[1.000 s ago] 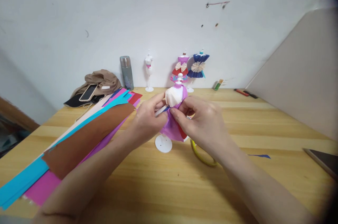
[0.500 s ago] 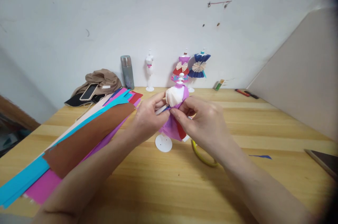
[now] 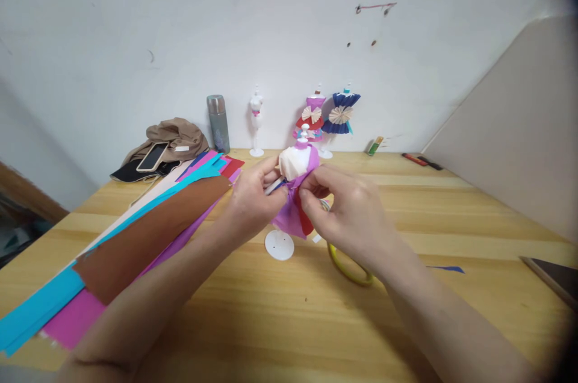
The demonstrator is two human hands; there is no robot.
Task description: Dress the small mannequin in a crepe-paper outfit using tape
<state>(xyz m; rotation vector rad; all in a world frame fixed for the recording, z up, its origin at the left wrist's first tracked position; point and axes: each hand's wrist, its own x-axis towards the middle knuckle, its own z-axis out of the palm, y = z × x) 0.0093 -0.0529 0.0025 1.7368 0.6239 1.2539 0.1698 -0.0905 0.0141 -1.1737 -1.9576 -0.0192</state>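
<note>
Coloured sheets (image 3: 153, 241): eight o'clock of dress form (image 3: 295, 163). Left hand (image 3: 255, 193): closed on dress form and white stick (image 3: 274, 186). Dress form: between hands, over bench (image 3: 271, 311), leaning toward one o'clock. Right hand (image 3: 350, 205): pinching purple wrap (image 3: 289, 218). Yellow loop (image 3: 343, 273): five o'clock.

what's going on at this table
A person is working on a small mannequin wrapped in cream, purple and red. The left hand holds it around the waist, while the right hand pinches at the wrapping there; the fingertips partly hide the detail. Coloured sheets lie to the left, and two dressed figures stand by the wall.
</note>
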